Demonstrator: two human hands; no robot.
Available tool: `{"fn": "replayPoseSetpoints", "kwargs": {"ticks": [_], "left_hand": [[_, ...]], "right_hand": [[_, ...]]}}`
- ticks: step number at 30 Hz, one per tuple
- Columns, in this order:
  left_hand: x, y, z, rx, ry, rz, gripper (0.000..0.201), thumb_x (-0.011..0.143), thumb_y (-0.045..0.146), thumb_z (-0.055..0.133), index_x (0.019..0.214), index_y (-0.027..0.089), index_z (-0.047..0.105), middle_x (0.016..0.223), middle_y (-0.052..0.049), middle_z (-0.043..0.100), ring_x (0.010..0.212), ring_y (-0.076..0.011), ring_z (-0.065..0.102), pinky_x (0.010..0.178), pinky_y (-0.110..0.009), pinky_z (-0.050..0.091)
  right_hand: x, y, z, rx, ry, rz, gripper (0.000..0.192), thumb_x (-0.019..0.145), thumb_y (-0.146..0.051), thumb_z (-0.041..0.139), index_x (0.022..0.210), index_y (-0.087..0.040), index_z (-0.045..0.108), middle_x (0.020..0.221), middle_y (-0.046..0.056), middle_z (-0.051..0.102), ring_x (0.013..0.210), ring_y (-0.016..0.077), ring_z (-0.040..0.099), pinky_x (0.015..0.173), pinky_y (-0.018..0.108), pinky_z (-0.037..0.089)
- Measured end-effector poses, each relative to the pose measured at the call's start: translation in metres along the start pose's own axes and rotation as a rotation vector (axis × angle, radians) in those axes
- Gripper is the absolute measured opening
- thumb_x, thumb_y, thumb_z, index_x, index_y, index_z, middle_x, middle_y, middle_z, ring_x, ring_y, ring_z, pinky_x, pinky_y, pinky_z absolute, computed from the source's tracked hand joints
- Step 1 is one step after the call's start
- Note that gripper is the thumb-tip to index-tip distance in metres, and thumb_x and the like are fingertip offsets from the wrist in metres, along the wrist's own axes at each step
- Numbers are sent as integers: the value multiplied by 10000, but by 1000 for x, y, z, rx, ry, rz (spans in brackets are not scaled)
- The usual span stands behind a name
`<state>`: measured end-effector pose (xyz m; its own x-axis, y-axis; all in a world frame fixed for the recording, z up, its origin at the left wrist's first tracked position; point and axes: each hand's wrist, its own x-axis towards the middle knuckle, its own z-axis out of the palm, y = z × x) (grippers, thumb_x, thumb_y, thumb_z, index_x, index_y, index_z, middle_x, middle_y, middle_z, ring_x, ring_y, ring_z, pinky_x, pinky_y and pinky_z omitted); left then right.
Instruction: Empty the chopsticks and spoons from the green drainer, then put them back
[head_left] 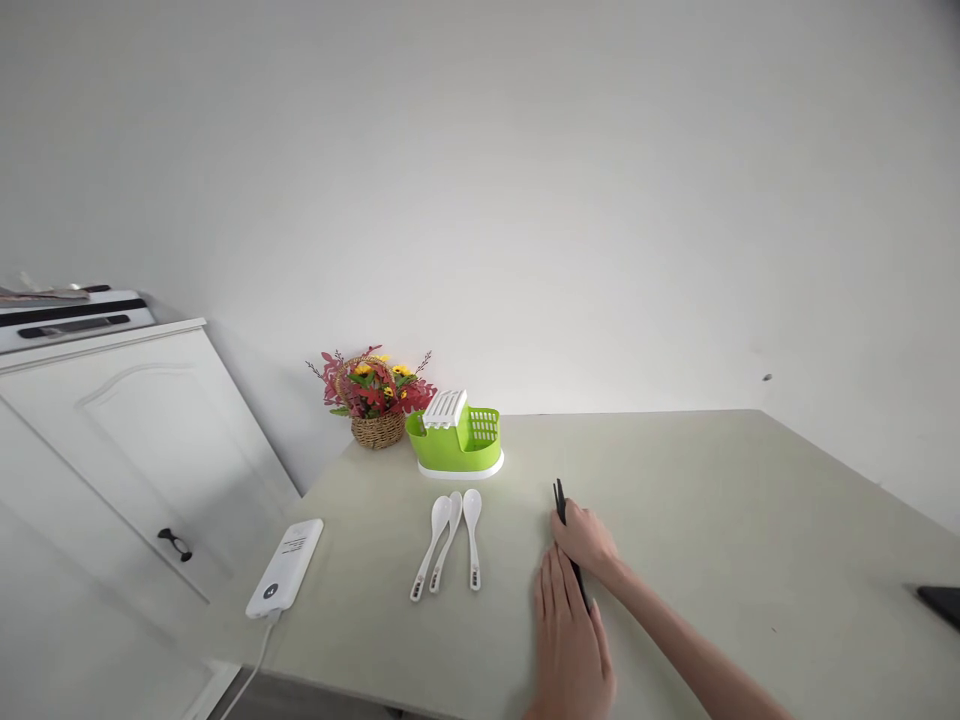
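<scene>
A pair of black chopsticks (pixel 568 535) lies on the worktop (pixel 712 500) towards its near edge, right of three white spoons (pixel 450 550). Its far end is pinched by the right hand (pixel 589 540), while its near end is covered by the flat, spread left hand (pixel 570 640). The sticks are best kept parallel and gathered tip to tip before lifting. The green cutlery holder (pixel 457 440) stands towards the far edge.

Black chopsticks (pixel 561 503) lie flat on the table.
</scene>
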<state>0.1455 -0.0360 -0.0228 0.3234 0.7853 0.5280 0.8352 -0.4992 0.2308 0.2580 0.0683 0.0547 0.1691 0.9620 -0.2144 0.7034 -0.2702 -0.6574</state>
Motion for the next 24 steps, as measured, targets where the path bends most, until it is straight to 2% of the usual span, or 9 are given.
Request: {"fn": "replayPoseSetpoints", "kwargs": {"ticks": [3,6,13,20,24], "left_hand": [[-1,0,0,46,44,2,712,1026,261,422,1642,140,86,1635,-160,361,1495,-334,371,1184,-526,422],[-1,2,-1,51,57,-7,726,1021,328,473,1636,135,138,1621,-172,383,1490,-352,374,1181,-544,430],[4,7,-11,42,4,-22,681,1018,411,475,1600,103,298,1607,-182,401,1500,-379,342,1209,-601,373],[4,9,-15,31,-15,-31,758,996,428,509,1625,131,207,1656,-147,301,1521,-395,286,1238,-608,318],[5,9,-17,18,-17,-39,738,1003,463,492,1611,116,259,1653,-154,303,1519,-387,295,1236,-598,329]], "right_hand": [[-4,-2,3,-109,54,-2,330,1018,-368,533,1259,-154,600,1160,114,698,1025,242,691,889,441,553],[-9,-4,4,-193,102,-26,303,1024,-273,394,1234,-130,559,1022,158,741,968,287,728,830,418,518],[-18,-3,0,-296,159,-66,302,1013,-268,335,1216,-151,525,973,155,766,914,288,753,746,364,485],[-23,5,-3,-335,181,-86,360,1018,-225,289,1319,-141,467,973,156,772,898,278,755,734,346,471],[-22,11,-5,-347,173,-99,395,1008,-200,306,1378,-130,424,944,161,773,876,276,759,724,340,464]]}}
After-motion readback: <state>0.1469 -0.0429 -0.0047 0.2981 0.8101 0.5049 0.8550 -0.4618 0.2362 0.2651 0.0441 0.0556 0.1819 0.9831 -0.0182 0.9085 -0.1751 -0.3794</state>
